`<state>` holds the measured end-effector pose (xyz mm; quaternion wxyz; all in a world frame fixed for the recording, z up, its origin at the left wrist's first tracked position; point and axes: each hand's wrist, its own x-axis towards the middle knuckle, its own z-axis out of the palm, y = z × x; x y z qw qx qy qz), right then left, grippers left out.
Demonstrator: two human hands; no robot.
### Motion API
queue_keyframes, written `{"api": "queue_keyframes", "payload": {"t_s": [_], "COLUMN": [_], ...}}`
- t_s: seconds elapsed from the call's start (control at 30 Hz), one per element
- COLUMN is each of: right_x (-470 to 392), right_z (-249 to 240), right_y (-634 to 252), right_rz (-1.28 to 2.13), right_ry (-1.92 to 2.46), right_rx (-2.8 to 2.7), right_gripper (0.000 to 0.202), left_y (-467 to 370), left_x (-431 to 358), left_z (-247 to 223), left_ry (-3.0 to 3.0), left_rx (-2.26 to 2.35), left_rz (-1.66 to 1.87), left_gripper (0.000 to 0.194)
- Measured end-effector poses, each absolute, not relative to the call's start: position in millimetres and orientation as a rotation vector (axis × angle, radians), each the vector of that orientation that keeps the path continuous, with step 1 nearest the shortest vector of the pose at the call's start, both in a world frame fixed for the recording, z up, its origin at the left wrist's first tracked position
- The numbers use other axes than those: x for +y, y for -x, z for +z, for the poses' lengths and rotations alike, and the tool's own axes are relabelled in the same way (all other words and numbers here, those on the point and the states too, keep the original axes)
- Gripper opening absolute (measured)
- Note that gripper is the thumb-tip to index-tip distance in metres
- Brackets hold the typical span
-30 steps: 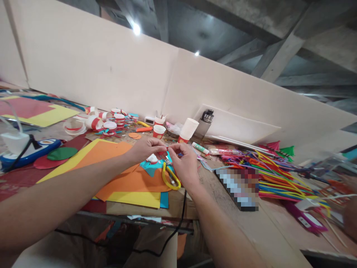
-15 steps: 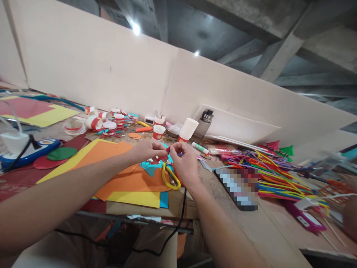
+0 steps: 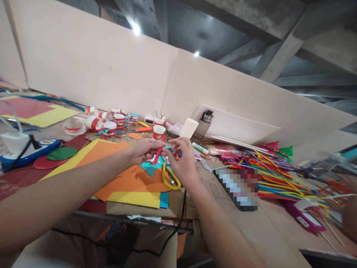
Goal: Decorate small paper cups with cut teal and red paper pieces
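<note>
My left hand (image 3: 145, 150) pinches a narrow red paper strip (image 3: 157, 154), which is held upright at a slant. Close on its right is my right hand (image 3: 184, 162), with thumb and fingers apart; whether a fingertip touches the strip I cannot tell. Below the hands are scissors with a yellow handle (image 3: 170, 183), their blades hidden. Blue paper pieces (image 3: 150, 169) and orange paper sheets (image 3: 122, 182) lie beneath the hands. Just behind the strip stands a red and white paper cup (image 3: 158, 130).
A stack of white cups (image 3: 189, 128), a dark-capped bottle (image 3: 205, 124) and a glue stick (image 3: 200, 148) stand or lie behind. Phone (image 3: 237, 190) and colourful pipe cleaners (image 3: 279, 178) lie right. Cup pieces (image 3: 110, 126) and a blue power strip (image 3: 41, 147) are left. Another person's arm (image 3: 350, 212) shows far right.
My right hand's fingers have parted from their pinch at the red strip. My left hand now holds the strip, which shows more of its length.
</note>
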<state>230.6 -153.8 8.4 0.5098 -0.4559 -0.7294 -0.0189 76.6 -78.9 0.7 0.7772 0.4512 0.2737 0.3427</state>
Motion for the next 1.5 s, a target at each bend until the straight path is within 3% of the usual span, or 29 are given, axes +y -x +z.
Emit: {"api": "queue_keyframes", "payload": {"t_s": [0.27, 0.6, 0.9, 1.2, 1.5], "right_x": [-152.3, -152.2, -149.5, -149.9, -148.1], "right_z": [-0.8, 1.5, -1.3, -1.2, 1.7], "right_y": [-226.5, -224.5, -226.0, -225.7, -225.8], "right_rz": [-0.386, -0.415, -0.395, -0.226, 0.174], "right_ry": [1.068, 1.001, 0.905, 0.925, 1.078], "right_rx": [-2.106, -2.149, -2.102, -1.982, -1.670], "right_gripper": [0.043, 0.016, 0.011, 0.004, 0.008], "left_y": [-79.0, -81.8, -80.2, -82.6, -81.4], "left_x": [-75.1, -76.7, -75.0, -82.5, -85.3], "left_z": [-5.3, -6.3, -12.0, -12.7, -14.6], "left_ry": [-0.916, -0.910, -0.992, -1.212, -1.462], "left_rx": [0.654, 0.647, 0.573, 0.536, 0.631], "left_rz": [0.854, 0.850, 0.855, 0.959, 0.994], "left_gripper": [0.006, 0.008, 0.018, 0.033, 0.033]}}
